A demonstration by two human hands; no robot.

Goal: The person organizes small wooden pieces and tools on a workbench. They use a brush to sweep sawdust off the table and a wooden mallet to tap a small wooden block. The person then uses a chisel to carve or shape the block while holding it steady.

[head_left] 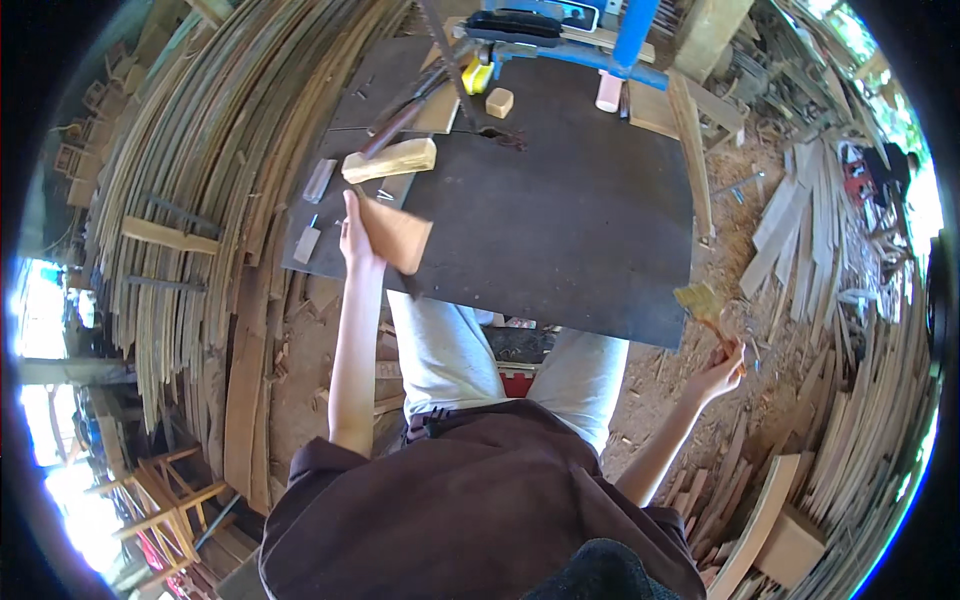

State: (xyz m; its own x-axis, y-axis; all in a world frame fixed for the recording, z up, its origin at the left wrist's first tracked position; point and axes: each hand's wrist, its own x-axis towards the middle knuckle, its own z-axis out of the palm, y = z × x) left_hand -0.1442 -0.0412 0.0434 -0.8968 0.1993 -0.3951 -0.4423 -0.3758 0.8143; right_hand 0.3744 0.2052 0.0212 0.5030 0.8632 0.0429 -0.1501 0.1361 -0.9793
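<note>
Orange-brown wood forms the flat block (398, 235) held up in the left hand (360, 240) above the near left part of the dark desk (560, 220); that hand's grip is closed on the block's left edge, the thumb pointing up along it. Out past the near right corner of the desk, the right hand (722, 372) has its grip drawn narrow around the handle of a brush (697, 298), whose flat yellowish head points up and left toward that corner. Just beyond the block, a pale length of wood (390, 160) lies on the desk, with a small wooden cube (499, 102) and a yellow object (478, 76) farther back. Near the far edge, a pinkish cylinder (609, 91) sits beside a blue post (634, 40). Long wooden strips (200, 140) are piled to the left, and grey boards (795, 215) lie to the right.
</note>
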